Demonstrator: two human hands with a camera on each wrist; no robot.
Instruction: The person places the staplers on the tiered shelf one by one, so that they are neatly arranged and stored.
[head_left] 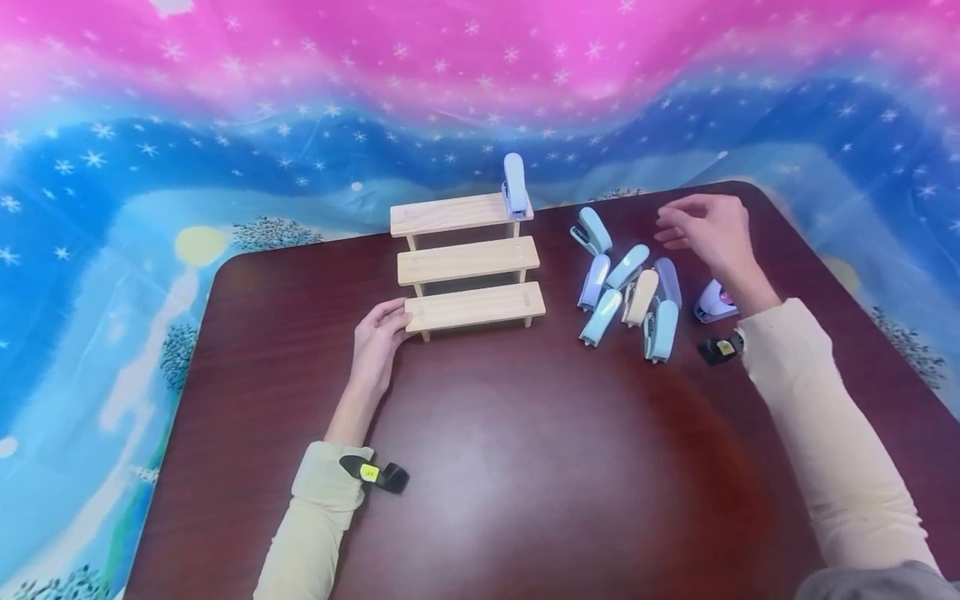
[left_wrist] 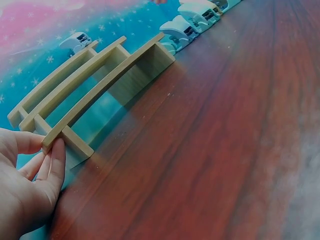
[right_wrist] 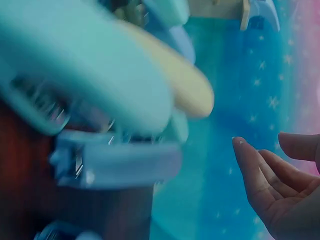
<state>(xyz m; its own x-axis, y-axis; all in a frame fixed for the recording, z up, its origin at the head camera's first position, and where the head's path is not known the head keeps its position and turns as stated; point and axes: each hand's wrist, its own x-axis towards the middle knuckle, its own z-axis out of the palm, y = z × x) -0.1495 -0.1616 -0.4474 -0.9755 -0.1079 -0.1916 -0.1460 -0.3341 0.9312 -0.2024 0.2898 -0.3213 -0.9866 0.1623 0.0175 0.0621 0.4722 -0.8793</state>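
My left hand (head_left: 377,340) pinches the left end of the lowest step of a three-tier wooden shelf (head_left: 474,308); in the left wrist view its thumb and fingers close on that corner. A pale lavender stapler (head_left: 513,185) stands at the right end of the top step. To the right of the shelf my right hand (head_left: 712,229) hovers with nothing in it, fingers loosely bent and thumb apart from them. Below and left of it lies a group of staplers: several mint ones (head_left: 594,231), a cream one (head_left: 640,297) and lavender ones (head_left: 595,282).
A white and purple stapler (head_left: 715,302) lies beside the right forearm, partly hidden by it. The dark red-brown table (head_left: 480,467) has rounded far corners. Behind it hangs a pink and blue patterned cloth (head_left: 420,108). Each wrist wears a black strap (head_left: 375,473).
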